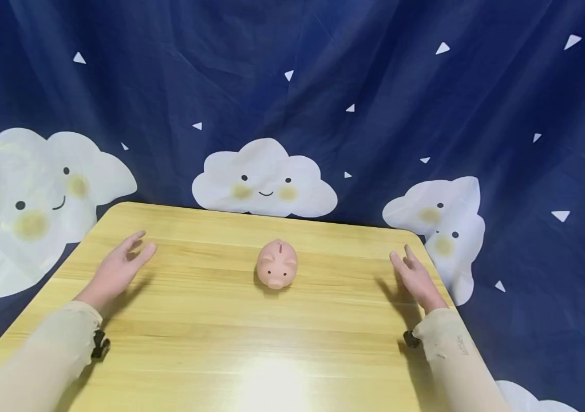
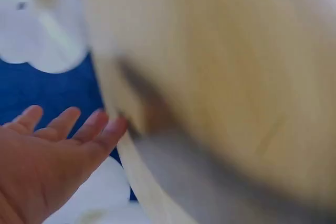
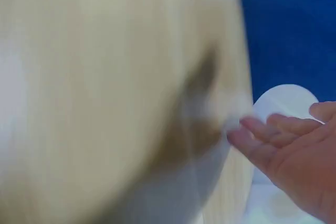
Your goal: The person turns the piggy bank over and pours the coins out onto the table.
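A pink piggy bank (image 1: 277, 264) stands on the wooden table (image 1: 210, 337), its snout toward the viewer and a coin slot on its back. To its left, my left hand (image 1: 119, 266) hovers over the table with fingers extended and thumb apart. On the far side of the piggy bank, near the right table edge, my right hand (image 1: 417, 280) is held over the wood with its fingers loosely straight. Both hands hold nothing. In the wrist views the left palm (image 2: 52, 166) and the right palm (image 3: 304, 171) show bare, and the piggy bank appears in neither.
A dark blue curtain (image 1: 375, 68) with white clouds and small triangles hangs behind and around the table. Black wrist straps (image 1: 99, 345) sit at the sleeve cuffs. Both hands cast shadows on the wood, and a bright glare lies at the table's near middle.
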The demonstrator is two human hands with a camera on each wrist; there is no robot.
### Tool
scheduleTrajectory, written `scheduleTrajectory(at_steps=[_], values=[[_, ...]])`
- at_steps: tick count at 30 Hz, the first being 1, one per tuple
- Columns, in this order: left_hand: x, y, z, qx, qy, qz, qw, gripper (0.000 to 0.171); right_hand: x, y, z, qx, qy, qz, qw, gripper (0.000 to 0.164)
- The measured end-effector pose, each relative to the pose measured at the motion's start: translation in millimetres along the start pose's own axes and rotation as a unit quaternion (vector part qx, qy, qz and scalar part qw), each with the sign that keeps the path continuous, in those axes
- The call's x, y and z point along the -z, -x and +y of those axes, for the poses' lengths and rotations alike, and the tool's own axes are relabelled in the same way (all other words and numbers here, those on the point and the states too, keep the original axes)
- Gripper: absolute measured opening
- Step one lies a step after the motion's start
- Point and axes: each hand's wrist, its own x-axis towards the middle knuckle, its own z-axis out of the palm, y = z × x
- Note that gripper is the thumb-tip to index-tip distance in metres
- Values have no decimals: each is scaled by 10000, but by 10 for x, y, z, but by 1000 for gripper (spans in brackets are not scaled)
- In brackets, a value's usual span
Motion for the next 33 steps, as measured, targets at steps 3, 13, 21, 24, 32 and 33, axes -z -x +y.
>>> scheduleTrajectory(at_steps=[3,13,21,24,32,33], values=[[-68,-30,201,291,1340,-239,9903,86,-35,16,-127,-129,-1783,-164,9838,95],[-325,-107,550,158,3593,-1137,9261,91,-264,3,-376,37,-3733,-1035,9219,88],[-459,-110,575,161,3448,-1229,9304,90,-473,-55,-443,-11,-3957,-1291,9093,90],[-518,-118,592,151,3380,-1314,9318,90,-548,-75,-448,-4,-3924,-1475,9079,92],[-694,-144,660,178,3253,-1522,9331,88,-730,-97,-509,49,-3842,-1849,9045,83],[-715,-144,669,198,3237,-1543,9333,89,-750,-96,-521,14,-3854,-1863,9037,83]])
